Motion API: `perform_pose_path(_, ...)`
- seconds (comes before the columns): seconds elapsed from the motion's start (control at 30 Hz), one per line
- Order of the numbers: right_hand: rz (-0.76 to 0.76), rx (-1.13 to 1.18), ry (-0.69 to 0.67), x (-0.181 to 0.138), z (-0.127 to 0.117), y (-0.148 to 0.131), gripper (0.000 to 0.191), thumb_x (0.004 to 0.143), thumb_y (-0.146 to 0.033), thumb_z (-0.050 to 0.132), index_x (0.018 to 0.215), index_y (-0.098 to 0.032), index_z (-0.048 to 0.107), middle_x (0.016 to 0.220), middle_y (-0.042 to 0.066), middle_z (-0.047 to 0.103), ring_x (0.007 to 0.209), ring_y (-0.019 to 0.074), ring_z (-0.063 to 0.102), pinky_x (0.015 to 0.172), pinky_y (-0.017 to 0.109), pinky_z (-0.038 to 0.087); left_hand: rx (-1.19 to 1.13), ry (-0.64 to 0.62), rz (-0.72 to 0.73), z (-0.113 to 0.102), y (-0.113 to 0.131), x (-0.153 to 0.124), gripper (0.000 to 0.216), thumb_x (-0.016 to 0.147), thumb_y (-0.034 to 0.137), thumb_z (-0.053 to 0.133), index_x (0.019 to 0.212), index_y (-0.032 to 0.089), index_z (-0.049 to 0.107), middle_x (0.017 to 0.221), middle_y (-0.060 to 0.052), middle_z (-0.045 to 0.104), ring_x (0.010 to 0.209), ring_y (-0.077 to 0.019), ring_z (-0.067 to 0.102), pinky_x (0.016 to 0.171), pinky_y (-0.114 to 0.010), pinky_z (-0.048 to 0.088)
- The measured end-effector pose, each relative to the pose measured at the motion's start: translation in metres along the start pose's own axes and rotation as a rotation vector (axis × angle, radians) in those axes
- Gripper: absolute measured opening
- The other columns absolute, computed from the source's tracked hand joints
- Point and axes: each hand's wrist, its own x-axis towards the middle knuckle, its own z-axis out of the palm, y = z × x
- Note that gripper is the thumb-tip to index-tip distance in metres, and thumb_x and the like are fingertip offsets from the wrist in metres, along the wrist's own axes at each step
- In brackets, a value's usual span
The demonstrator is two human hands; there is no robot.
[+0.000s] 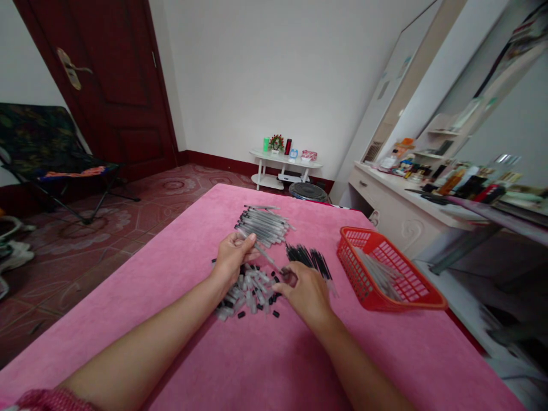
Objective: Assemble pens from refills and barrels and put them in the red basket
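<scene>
My left hand point(231, 258) pinches a slim, clear pen barrel point(268, 255) that slants down to the right. At its lower end, the fingers of my right hand point(307, 288) are closed together; a small dark piece seems to be between them, too blurred to name. Beneath the hands lies a loose pile of clear and black pen caps point(252, 289), with small black plugs scattered around it. Beyond my left hand, a stack of pens point(262, 224) is laid side by side. Black-filled refills point(309, 257) lie just behind my right hand.
A red plastic basket point(351, 273) holding pale barrels stands to the right on the pink-covered table point(180, 319). Farther right is a white dresser point(385, 200) crowded with bottles. A folding chair point(55, 148) sits at the left, and a low white stand point(268, 181) by the wall.
</scene>
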Motion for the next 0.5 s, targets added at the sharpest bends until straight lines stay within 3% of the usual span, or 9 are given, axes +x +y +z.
perform_pose_path(0.1, -0.024, 0.099, -0.026, 0.0, 0.001, -0.002, 0.017, 0.076, -0.037, 0.064, 0.081, -0.021, 0.066, 0.076, 0.0, 0.066, 0.065, 0.0132, 0.056, 0.059, 0.023, 0.033, 0.035, -0.062, 0.022, 0.006, 0.002, -0.008, 0.041, 0.058, 0.04, 0.078, 0.076, 0.015, 0.052, 0.056, 0.007, 0.057, 0.05, -0.0087, 0.06, 0.052, -0.021, 0.055)
perform_pose_path(0.2, -0.082, 0.081, -0.081, 0.001, -0.006, -0.003, 0.023, 0.084, -0.032, 0.053, 0.07, -0.02, 0.066, 0.07, 0.0, 0.065, 0.064, 0.0119, 0.055, 0.06, 0.022, 0.032, 0.061, -0.1, 0.036, 0.007, 0.005, -0.01, 0.039, 0.059, 0.039, 0.077, 0.076, 0.016, 0.05, 0.059, 0.006, 0.06, 0.052, -0.0103, 0.062, 0.052, -0.022, 0.055)
perform_pose_path(0.33, -0.068, -0.065, -0.195, 0.007, -0.031, 0.004, 0.023, 0.081, -0.029, 0.055, 0.063, -0.019, 0.066, 0.065, 0.001, 0.065, 0.06, 0.0119, 0.055, 0.054, 0.023, 0.028, 0.011, 0.012, 0.09, -0.005, 0.012, 0.005, 0.037, 0.062, 0.041, 0.074, 0.079, 0.016, 0.051, 0.068, 0.001, 0.066, 0.058, -0.0117, 0.064, 0.056, -0.023, 0.054)
perform_pose_path(0.5, 0.104, -0.287, -0.24, 0.014, -0.063, 0.026, 0.02, 0.076, -0.028, 0.057, 0.061, -0.02, 0.068, 0.061, 0.005, 0.066, 0.059, 0.0161, 0.059, 0.051, 0.025, 0.027, -0.052, 0.125, 0.132, -0.021, 0.018, 0.022, 0.037, 0.062, 0.042, 0.073, 0.079, 0.016, 0.052, 0.075, 0.0, 0.067, 0.061, -0.0104, 0.064, 0.06, -0.022, 0.053)
